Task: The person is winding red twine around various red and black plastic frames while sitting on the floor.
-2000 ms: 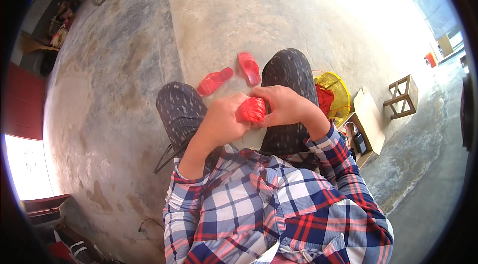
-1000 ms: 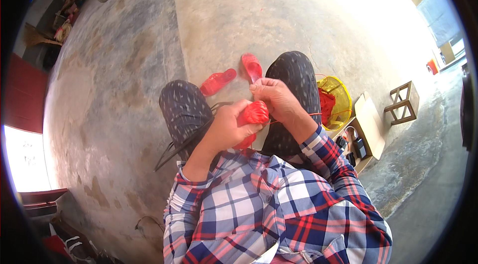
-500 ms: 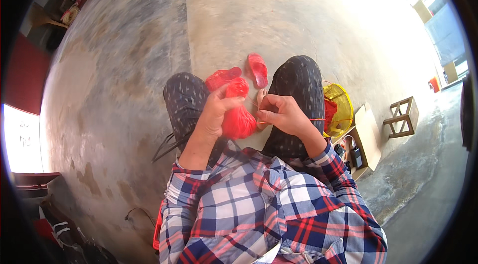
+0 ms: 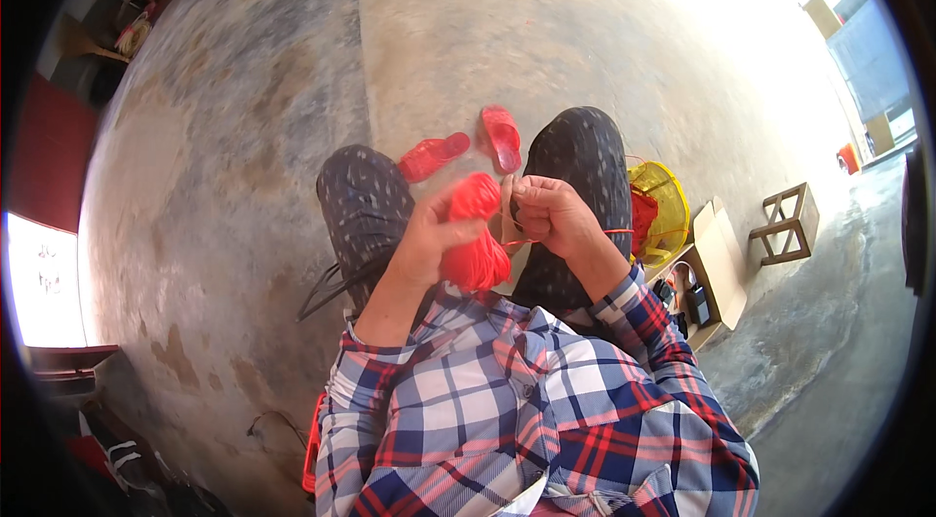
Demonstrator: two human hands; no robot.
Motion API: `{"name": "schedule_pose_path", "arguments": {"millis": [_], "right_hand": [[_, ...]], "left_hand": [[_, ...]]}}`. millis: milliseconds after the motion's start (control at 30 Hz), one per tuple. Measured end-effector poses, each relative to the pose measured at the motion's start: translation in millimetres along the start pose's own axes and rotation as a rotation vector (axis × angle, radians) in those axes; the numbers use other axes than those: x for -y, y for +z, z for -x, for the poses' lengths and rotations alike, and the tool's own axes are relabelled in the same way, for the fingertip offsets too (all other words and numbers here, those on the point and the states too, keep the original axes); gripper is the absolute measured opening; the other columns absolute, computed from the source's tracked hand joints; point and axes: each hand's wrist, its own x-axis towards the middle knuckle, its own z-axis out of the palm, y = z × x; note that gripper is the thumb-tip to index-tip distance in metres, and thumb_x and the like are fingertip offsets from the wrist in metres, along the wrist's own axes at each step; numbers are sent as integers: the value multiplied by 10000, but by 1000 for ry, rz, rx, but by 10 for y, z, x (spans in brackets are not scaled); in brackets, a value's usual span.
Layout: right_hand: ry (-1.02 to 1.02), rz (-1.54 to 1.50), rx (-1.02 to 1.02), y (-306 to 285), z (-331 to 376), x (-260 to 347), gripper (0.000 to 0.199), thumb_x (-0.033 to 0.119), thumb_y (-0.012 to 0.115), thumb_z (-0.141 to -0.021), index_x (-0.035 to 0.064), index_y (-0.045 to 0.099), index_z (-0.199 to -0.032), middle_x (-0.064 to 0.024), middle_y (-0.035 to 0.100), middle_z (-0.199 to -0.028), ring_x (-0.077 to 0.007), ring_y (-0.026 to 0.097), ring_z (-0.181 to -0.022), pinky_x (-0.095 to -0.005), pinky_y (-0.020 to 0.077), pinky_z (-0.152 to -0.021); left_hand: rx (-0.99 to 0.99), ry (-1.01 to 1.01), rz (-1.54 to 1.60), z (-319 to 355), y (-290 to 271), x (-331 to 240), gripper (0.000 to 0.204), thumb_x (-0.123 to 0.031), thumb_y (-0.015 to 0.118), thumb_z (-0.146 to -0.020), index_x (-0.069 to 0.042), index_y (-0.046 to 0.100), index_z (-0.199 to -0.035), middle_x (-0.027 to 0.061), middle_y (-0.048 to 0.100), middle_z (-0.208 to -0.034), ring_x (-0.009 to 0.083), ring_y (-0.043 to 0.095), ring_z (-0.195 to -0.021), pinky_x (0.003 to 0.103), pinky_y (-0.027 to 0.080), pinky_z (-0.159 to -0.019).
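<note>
The person's left grip is wrapped around a glossy red bundle of strands [image 4: 475,262] above the lap; the right hand's [image 4: 559,215] fingers pinch together beside it, their contents too small to tell. Red plastic slippers [image 4: 501,139] lie beyond. The dark speckled right trouser leg [image 4: 577,161] separates the hands from a yellow mesh basket [image 4: 675,210] containing red material [image 4: 643,217]. An open cardboard box [image 4: 726,254] holds black devices [image 4: 697,305].
</note>
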Motion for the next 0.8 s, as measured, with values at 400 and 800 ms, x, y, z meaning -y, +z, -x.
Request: {"name": "schedule_pose_path", "arguments": {"millis": [400, 800], "right_hand": [[-835, 1490, -136, 498, 333, 48, 131, 113, 683, -800, 61, 578, -858, -77, 635, -706, -289, 643, -619, -379, 492, -548], [-472, 884, 130, 304, 171, 55, 194, 169, 734, -845, 20, 613, -818, -21, 610, -787, -83, 563, -695, -244, 472, -627]], "left_hand": [[-143, 116, -1309, -91, 216, 69, 245, -198, 709, -756, -54, 648, -945, 204, 670, -836, 388, 653, -780, 385, 501, -642], [-177, 7, 54, -92, -86, 117, 323, -61, 672, -820, -13, 613, -1134, 43, 649, -1023, 115, 608, -931, 270, 468, -867]]}}
